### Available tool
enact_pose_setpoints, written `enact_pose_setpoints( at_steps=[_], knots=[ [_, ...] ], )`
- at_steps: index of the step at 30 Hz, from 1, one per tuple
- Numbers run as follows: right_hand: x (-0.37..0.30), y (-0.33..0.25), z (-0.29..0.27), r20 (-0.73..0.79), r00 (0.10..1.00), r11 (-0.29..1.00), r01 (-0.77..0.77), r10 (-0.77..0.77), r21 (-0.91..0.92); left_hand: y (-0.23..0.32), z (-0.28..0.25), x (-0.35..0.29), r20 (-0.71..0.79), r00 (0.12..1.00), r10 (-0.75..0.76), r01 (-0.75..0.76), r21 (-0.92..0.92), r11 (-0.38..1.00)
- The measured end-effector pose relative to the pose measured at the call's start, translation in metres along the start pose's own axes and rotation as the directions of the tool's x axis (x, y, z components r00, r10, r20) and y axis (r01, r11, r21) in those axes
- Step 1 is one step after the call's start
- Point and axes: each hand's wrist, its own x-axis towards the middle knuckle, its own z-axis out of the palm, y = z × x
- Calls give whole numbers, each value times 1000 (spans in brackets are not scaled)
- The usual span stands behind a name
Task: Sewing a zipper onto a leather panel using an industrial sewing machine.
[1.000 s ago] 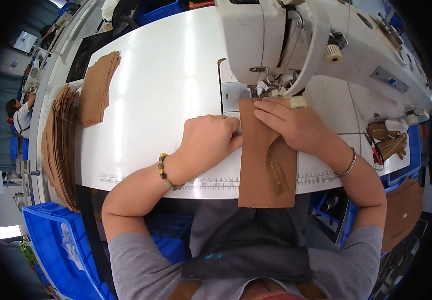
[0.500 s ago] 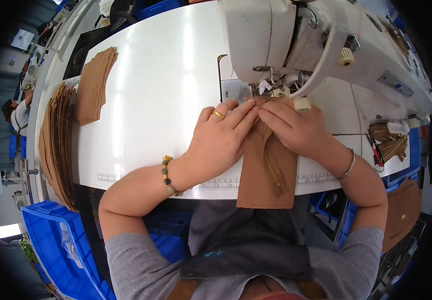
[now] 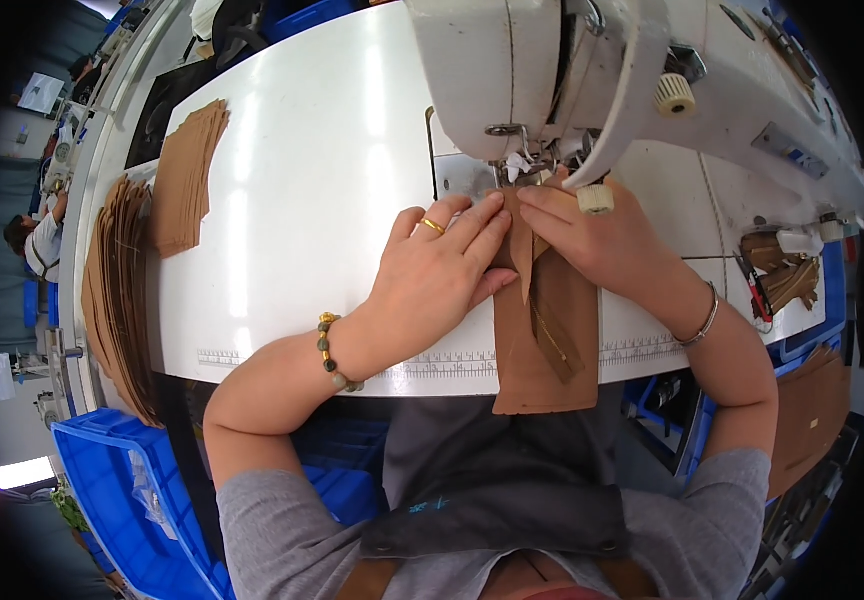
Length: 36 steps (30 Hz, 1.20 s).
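While the left hand (image 3: 437,268) touches the brown piece (image 3: 520,345), grip apart, the right hand (image 3: 597,238) touches too — can't tell its grip.

Can pass freely over mid tabletop (image 3: 292,230), from L grip (image 3: 442,255) out to brown stacks (image 3: 115,300) at far L; blocked close ahead by sewing machine (image 3: 467,80), w/ arm overhanging R side; barely any room btwn L grip & R grip (image 3: 587,230), w/ brown piece (image 3: 549,375) underneath; can squeeze just R of R grip, then hemmed in by red-handled tool (image 3: 756,290) & brown scraps (image 3: 792,288)
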Motion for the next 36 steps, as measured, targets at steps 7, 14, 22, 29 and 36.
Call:
enact_pose_setpoints(
  at_steps=[7, 14, 22, 29, 36],
  knots=[
    [-1, 2, 4, -3, 1000, 999, -19, 19, 30, -6, 0, 6, 36, 999, 5, -5, 13, 1000],
    [-5, 6, 14, -22, 997, 998, -69, 69, 9, -16, 3, 13, 6, 1000, -19, 19, -7, 1000],
    [-3, 10, 0, 147, 989, 990, -45, 24, 137, 26, -21, -27, 55, 986, 155, -154, -14, 988],
    [-29, -41, -45, 207, 943, 888, 147, -259, 436, 94, -39, -86, 52, 976, 210, -210, -10, 978],
    [-56, -94, -65, 208, 971, 930, 30, -114, 368, 89, -39, -87, -52, 977, 208, -211, -59, 976]
  ],
)
